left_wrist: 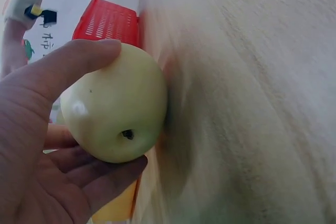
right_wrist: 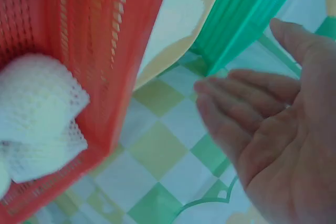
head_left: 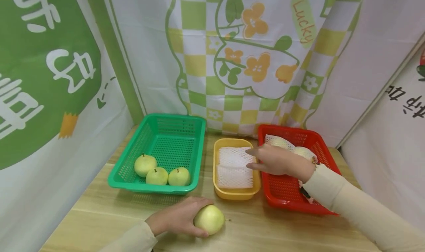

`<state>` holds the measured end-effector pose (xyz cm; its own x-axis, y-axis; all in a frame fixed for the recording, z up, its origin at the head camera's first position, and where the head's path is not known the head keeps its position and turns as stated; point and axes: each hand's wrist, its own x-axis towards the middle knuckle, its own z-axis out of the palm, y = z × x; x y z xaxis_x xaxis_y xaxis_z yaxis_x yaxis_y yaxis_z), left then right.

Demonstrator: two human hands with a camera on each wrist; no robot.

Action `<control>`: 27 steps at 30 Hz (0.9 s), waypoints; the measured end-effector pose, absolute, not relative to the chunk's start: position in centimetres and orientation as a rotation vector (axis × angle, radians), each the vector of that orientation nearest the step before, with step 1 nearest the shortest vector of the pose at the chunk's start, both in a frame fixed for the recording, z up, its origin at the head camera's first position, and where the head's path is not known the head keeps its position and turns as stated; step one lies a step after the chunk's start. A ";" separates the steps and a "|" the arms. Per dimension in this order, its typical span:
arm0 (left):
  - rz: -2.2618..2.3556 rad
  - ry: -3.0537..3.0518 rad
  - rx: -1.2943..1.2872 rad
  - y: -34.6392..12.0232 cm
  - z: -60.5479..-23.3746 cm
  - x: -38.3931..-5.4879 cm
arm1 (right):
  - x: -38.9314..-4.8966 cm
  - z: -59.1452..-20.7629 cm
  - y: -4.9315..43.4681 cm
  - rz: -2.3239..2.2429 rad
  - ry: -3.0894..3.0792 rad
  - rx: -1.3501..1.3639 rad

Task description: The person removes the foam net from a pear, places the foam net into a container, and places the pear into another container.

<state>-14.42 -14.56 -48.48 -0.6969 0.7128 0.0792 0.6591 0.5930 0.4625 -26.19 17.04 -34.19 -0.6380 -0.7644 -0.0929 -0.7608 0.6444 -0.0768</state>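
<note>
My left hand grips a round yellow-green pear low over the front of the table, its stem pointing right. In the left wrist view, thumb and fingers curl round the pear, and a dark dimple shows on its near side. My right hand holds nothing; its fingers reach left over the rim of a yellow tub. White foam net sleeves lie flat inside that tub. In the right wrist view, the right palm and relaxed fingers show beside the red basket.
At the left stands a green basket with three pears at its near end. The red basket at the right holds net-wrapped pears, partly hidden by my right arm. A printed curtain hangs behind the wooden table.
</note>
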 end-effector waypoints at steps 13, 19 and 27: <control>0.620 2.702 1.133 -14.2 -47.5 -14.2 | -19.6 -39.9 21.5 -0.259 2.956 -1.021; 0.599 2.679 1.087 -13.8 -47.0 -14.1 | -18.4 -43.1 21.6 -0.216 3.101 -1.099; 0.637 2.656 1.065 -13.6 -47.0 -13.9 | -18.4 -46.0 21.6 -0.088 3.255 -1.327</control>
